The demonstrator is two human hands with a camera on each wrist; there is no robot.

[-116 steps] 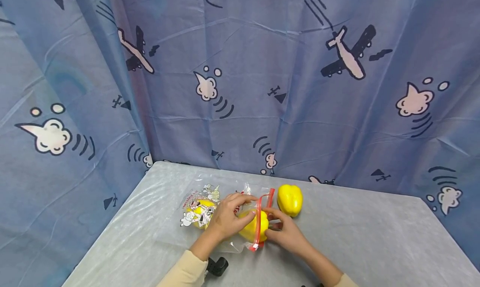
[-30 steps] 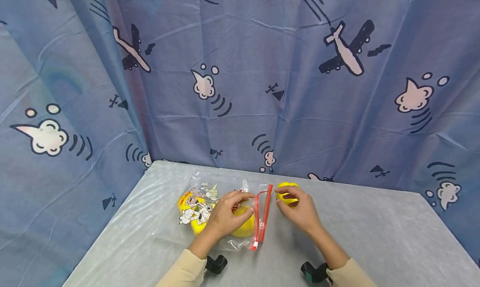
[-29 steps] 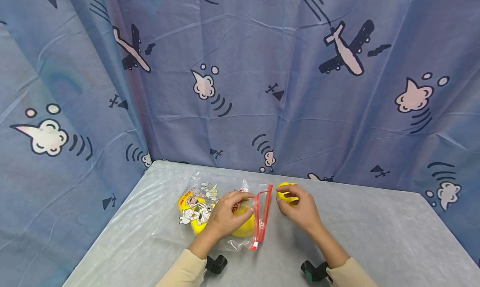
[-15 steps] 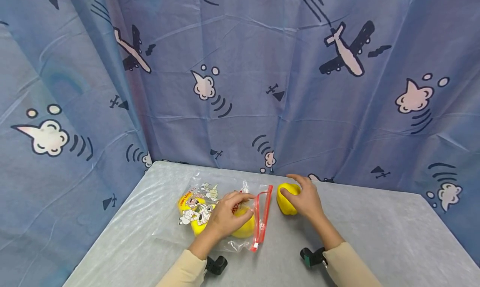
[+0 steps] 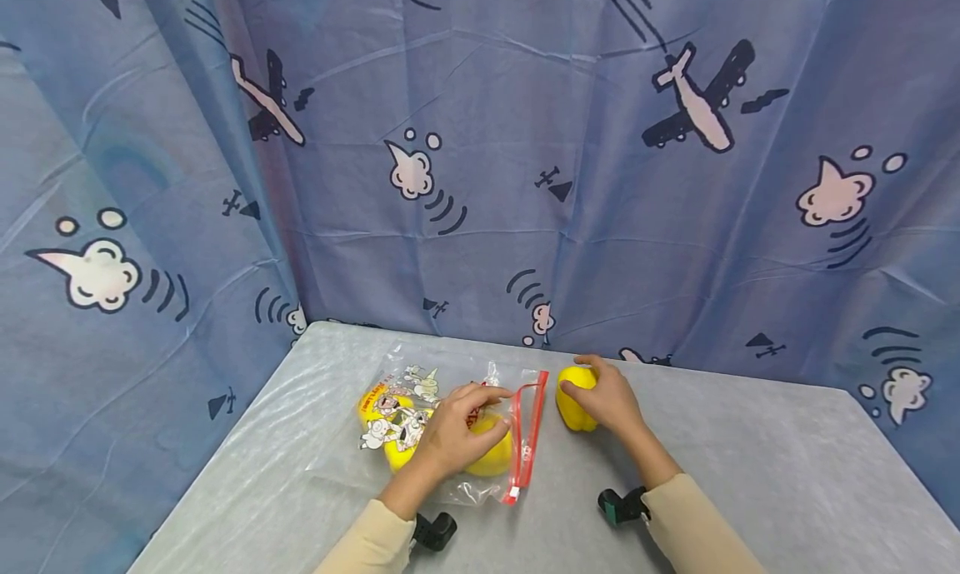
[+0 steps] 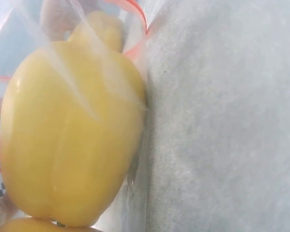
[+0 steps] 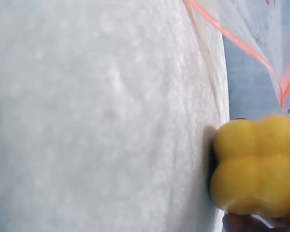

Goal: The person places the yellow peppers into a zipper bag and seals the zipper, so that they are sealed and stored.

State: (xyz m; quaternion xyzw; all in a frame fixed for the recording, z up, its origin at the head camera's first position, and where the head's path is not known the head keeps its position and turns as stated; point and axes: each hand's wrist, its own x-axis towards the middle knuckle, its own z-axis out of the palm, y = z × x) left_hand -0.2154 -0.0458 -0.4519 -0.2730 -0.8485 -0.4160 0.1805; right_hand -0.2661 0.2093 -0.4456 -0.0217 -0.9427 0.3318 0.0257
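Observation:
A clear zip bag (image 5: 461, 491) with a red zip edge and cartoon print lies on the table with yellow bell peppers in it. One bagged pepper (image 5: 491, 453) sits near the mouth, its plastic-covered side filling much of the left wrist view. My left hand (image 5: 453, 436) curves over the bag, holding it near the mouth with thumb and index finger spread apart. Right of the bag, a loose yellow bell pepper (image 5: 576, 411) stands on the table. My right hand (image 5: 615, 399) grips it, thumb on the near side and fingers round the far side, partly hidden.
The grey-white table (image 5: 750, 474) ends at a blue patterned curtain (image 5: 480, 182) behind and at the sides. A black device (image 5: 435, 531) sits by the left wrist, another black device (image 5: 622, 506) by the right.
The pepper that was in the bag's mouth has moved further inside. My right hand has left the mouth, reached the loose pepper and closed round it. The left hand has stayed on the bag.

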